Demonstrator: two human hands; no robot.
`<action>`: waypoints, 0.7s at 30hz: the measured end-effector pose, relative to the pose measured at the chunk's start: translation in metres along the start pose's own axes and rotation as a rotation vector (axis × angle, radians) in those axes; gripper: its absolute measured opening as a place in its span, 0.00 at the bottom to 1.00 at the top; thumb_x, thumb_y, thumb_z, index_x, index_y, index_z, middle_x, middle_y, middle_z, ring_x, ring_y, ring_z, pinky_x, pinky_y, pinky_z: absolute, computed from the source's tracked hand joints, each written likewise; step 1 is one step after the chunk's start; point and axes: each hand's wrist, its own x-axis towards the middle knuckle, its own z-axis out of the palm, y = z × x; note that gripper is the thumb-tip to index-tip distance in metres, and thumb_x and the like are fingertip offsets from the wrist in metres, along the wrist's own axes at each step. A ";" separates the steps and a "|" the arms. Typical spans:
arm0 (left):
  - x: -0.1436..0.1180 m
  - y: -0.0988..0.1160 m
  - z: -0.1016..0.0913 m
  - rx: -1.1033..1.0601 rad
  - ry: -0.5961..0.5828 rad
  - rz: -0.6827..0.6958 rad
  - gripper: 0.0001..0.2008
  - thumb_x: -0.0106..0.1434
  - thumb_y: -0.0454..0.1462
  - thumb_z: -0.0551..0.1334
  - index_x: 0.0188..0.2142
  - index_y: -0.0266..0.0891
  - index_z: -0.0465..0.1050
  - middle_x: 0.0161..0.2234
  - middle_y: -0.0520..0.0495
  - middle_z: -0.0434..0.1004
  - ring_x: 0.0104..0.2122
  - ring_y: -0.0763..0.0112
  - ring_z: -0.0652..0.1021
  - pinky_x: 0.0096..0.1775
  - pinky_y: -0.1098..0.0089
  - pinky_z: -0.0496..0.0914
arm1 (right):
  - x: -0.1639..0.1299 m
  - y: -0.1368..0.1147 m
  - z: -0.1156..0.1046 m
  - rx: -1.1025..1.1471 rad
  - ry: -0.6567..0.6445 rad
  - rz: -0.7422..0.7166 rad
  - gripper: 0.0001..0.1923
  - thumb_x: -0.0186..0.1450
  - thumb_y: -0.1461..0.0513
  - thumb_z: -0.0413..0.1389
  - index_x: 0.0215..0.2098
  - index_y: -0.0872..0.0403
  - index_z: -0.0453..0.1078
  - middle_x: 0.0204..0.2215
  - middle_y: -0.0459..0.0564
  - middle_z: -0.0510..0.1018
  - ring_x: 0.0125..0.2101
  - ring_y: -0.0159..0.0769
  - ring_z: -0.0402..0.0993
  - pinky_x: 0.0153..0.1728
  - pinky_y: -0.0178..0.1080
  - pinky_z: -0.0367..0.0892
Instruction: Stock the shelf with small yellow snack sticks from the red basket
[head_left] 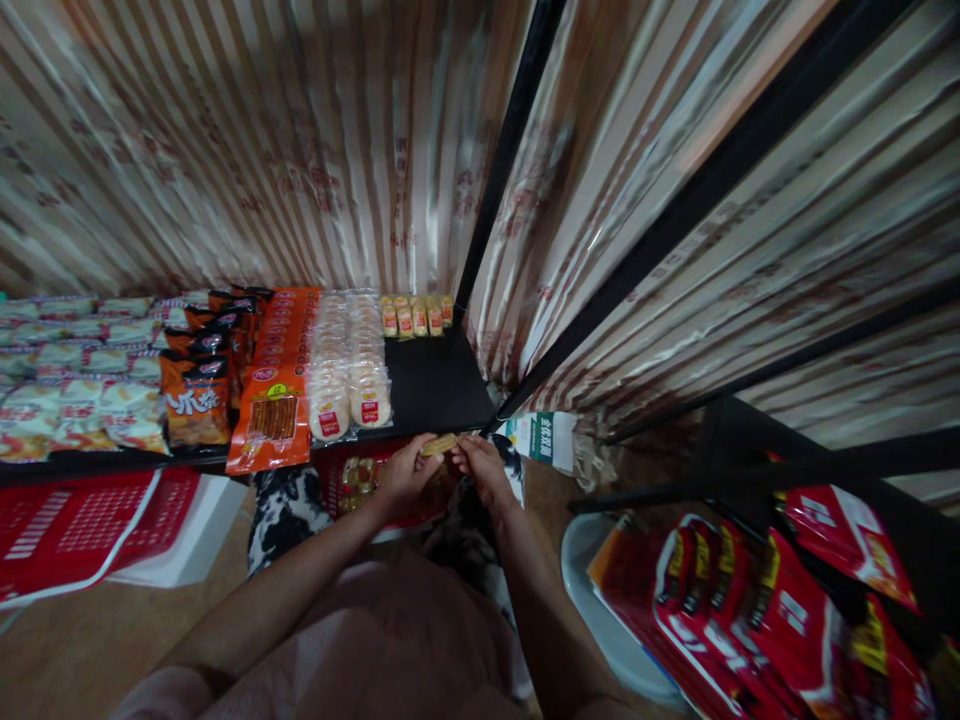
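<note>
1. Yellow wrapping marks the small packet (439, 444) between the hands, over the near edge of the black shelf (435, 385).
2. Its long axis runs crosswise, from the left hand (405, 472) toward the right hand (484, 468), the right end a little farther from the body.
3. The left hand pinches the packet's left part between thumb and fingers. The right hand's fingers bend in at the other end — whether they grip it or only touch it, I cannot tell.
4. Straight ahead of the hands, at the back of the shelf, a row of yellow packets (416, 317) stands side by side; bare black surface lies between that row and the hands.
5. Both hands are about equally near the row — neither has a clear lead.
6. Ahead and left of the left hand, two columns of round white packs (349, 370) run front to back, nearer to it than to the right hand.
7. Below the hands, a red container (405, 520) holds more yellow-wrapped pieces (360, 475), partly hidden by the forearms.
</note>
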 end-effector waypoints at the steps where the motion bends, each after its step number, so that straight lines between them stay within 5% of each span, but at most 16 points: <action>1: 0.002 0.000 -0.002 0.010 0.003 -0.015 0.19 0.60 0.45 0.54 0.49 0.40 0.66 0.40 0.47 0.76 0.35 0.69 0.76 0.39 0.71 0.68 | 0.000 0.000 0.000 -0.038 -0.010 -0.021 0.05 0.53 0.62 0.58 0.24 0.55 0.67 0.17 0.42 0.73 0.15 0.24 0.65 0.14 0.25 0.58; 8: 0.022 -0.001 -0.007 -0.089 0.020 -0.072 0.19 0.61 0.50 0.52 0.38 0.39 0.71 0.20 0.53 0.72 0.23 0.74 0.73 0.29 0.76 0.65 | 0.000 -0.001 0.000 -0.184 -0.012 -0.153 0.11 0.50 0.54 0.59 0.23 0.54 0.67 0.15 0.39 0.70 0.16 0.26 0.62 0.18 0.29 0.56; 15: 0.044 0.000 -0.010 -0.252 -0.012 -0.190 0.21 0.58 0.53 0.53 0.25 0.38 0.68 0.14 0.54 0.68 0.16 0.76 0.69 0.23 0.76 0.63 | 0.004 -0.002 -0.002 -0.257 -0.030 -0.259 0.14 0.51 0.52 0.57 0.19 0.53 0.65 0.14 0.38 0.65 0.17 0.26 0.58 0.19 0.30 0.53; 21: 0.055 0.008 -0.007 -0.372 0.029 -0.280 0.22 0.56 0.54 0.55 0.25 0.36 0.69 0.13 0.53 0.68 0.15 0.77 0.69 0.22 0.76 0.63 | 0.003 -0.003 -0.004 -0.193 -0.032 -0.232 0.19 0.53 0.46 0.55 0.22 0.54 0.66 0.17 0.40 0.70 0.19 0.27 0.64 0.21 0.29 0.58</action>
